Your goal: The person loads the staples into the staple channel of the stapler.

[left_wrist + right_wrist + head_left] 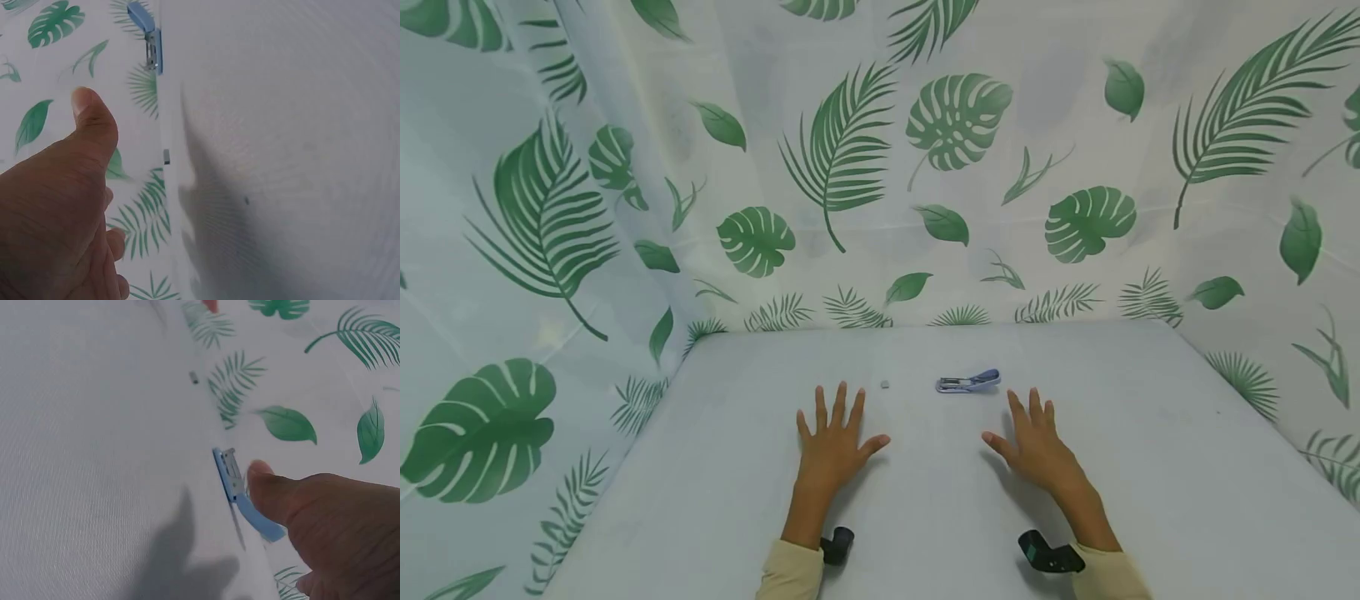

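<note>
A small blue stapler (968, 382) lies on the white table with its top cover swung back and its metal inner part bare. To its left sits a tiny grey block (884, 384), which looks like a short strip of staples. My left hand (832, 450) is spread palm down over the table, nearest the grey block, and holds nothing. On the other side my right hand (1036, 446) hovers with straight fingers just in front of the stapler, apart from it. In the right wrist view the thumb (269, 490) overlaps the stapler's edge only by line of sight.
The white table (925, 517) meets a leaf-printed cloth (865, 225) at its back and sides. A black wrist camera (838, 546) sits on the left wrist and another camera (1048, 554) on the right. Both sleeves are pale yellow.
</note>
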